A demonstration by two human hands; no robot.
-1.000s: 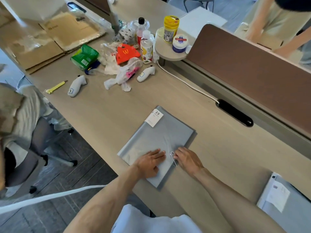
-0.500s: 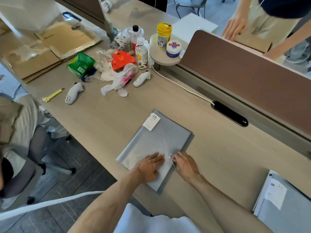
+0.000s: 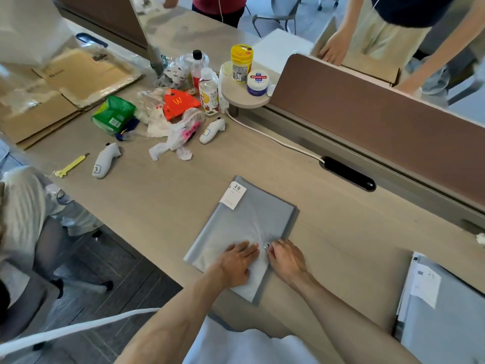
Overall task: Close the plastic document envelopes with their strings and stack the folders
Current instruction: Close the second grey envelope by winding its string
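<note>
A grey plastic document envelope [image 3: 249, 219] with a white label marked 20 lies flat on the wooden desk [image 3: 162, 195], near its front edge. My left hand [image 3: 236, 261] presses flat on the envelope's near part, fingers spread. My right hand [image 3: 286, 258] sits just right of it, fingertips pinched at the small round button [image 3: 267, 246] where the thin string is. The string itself is too fine to make out clearly. A stack of similar grey folders [image 3: 443, 319] lies at the lower right.
Clutter fills the far left of the desk: bottles [image 3: 208, 94], a green packet [image 3: 114, 114], plastic bags, two white controllers [image 3: 105, 161], a yellow cutter [image 3: 70, 166] and cardboard. A brown divider [image 3: 380, 122] and cable slot [image 3: 346, 173] run along the back. Other people stand behind; one sits at left.
My hands have stayed on the envelope, with the right fingers closing tighter at the button. The camera view has shifted slightly, so the desk appears lower in frame.
</note>
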